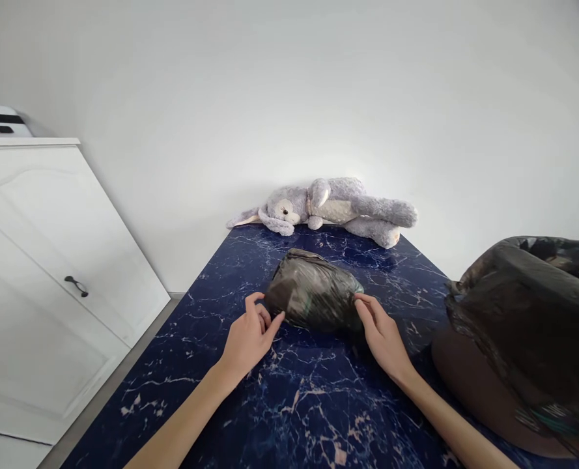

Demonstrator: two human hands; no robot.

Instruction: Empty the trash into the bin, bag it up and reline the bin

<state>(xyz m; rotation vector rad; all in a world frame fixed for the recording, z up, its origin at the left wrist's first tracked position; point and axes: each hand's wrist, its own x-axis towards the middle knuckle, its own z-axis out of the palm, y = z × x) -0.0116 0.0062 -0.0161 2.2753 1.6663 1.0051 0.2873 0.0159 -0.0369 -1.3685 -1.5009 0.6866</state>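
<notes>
Blue marbled bench (pixel 299 404), plush rabbit (pixel 342 189) along far edge | dark plastic bundle (pixel 323 290) mid-bench, towards that edge | left hand (pixel 247 333): thumb and finger spread at its left end | right hand (pixel 381 332): fingertips at right end, pinch unclear | risk: tugging could tear thin film

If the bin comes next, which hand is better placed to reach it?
Likely the right hand: it's at the end of the bundle nearer the bin; the left hand is farther.

Head-worn view, forward and down, close above blue table (pixel 289 407), facing wall (pixel 289 85)
</notes>
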